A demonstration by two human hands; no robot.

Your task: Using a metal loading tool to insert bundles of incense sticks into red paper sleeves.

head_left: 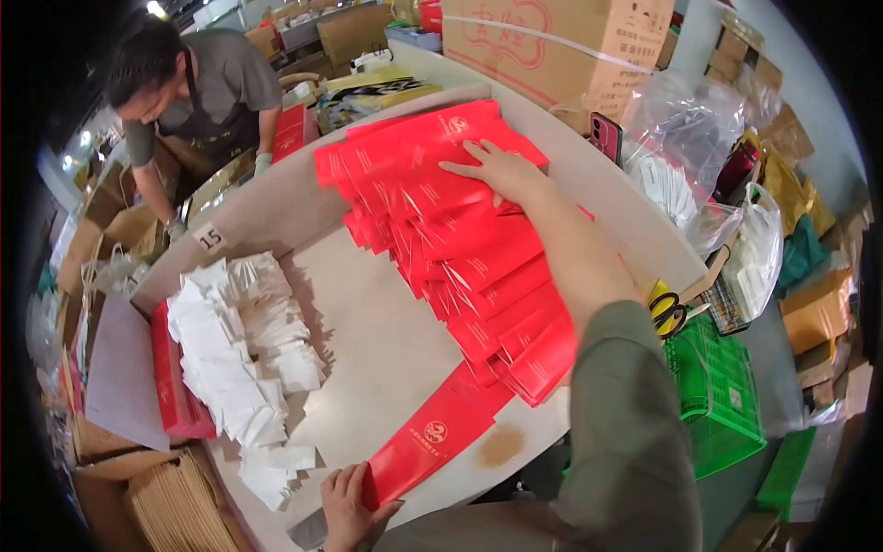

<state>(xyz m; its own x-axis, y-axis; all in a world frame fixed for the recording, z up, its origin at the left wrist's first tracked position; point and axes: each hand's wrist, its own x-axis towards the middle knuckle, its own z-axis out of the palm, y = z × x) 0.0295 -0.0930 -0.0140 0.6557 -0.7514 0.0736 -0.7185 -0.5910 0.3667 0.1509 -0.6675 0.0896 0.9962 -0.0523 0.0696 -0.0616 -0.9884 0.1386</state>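
We have the long red packet (418,446) near the table (363,322)'s front edge, one end clamped in the grip of our left hand (353,513), while our right hand (504,173) rests, fingers apart, on the red packet pile (474,262), white slips (225,345) lying left.

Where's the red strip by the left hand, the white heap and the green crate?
Red strip (421,449): head view, around its middle.
White heap (223,359): head view, on its left part.
Green crate (722,394): head view, on its side wall.

bare hands (349,511): 2 | co-worker (216,83): 1 | phone (605,136): 1 | number tag (211,238): 1 | red sleeves (478,269): overlapped, uncountable
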